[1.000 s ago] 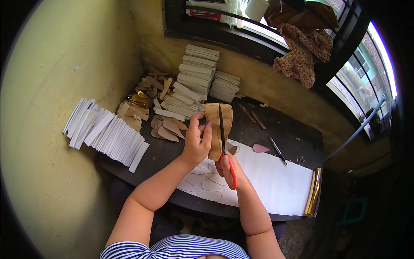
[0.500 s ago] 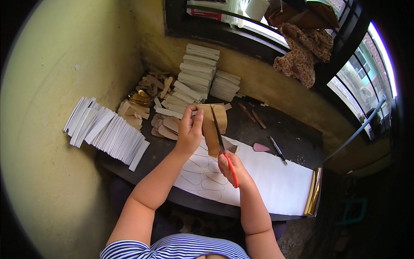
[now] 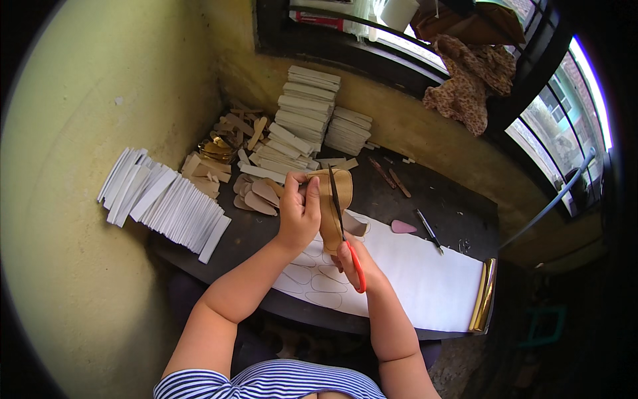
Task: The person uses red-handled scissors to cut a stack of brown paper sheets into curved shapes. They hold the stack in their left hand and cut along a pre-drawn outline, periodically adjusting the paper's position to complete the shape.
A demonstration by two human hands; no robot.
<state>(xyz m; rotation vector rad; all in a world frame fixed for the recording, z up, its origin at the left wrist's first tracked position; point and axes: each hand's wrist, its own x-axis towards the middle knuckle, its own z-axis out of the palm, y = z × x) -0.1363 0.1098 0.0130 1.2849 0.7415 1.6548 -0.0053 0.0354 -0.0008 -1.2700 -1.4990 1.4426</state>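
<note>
My left hand (image 3: 299, 209) pinches a tan, leather-like sheet (image 3: 343, 187) by its left side, above the table's middle. The sheet is held up and its lower part narrows toward my right hand (image 3: 367, 266). Gripped in that hand is a pair of scissors (image 3: 359, 269) with red handles and long dark blades. The blades point up and away, lying across the sheet; I cannot tell how far they are apart. Below both hands lies a white sheet (image 3: 425, 286) drawn with several rounded outlines. Tan oval cut-outs (image 3: 258, 199) lie just left of my left hand.
Tall stacks of white strips (image 3: 306, 110) stand at the back wall. A long leaning row of white strips (image 3: 183, 213) lines the left. A pen (image 3: 429, 231), a pink oval piece (image 3: 403, 227) and a gold roll (image 3: 483, 296) lie on the dark table (image 3: 458, 193).
My left hand and the tan sheet have come slightly nearer and to the right. The sheet now sits lower against the scissor blades, while my right hand has barely shifted.
</note>
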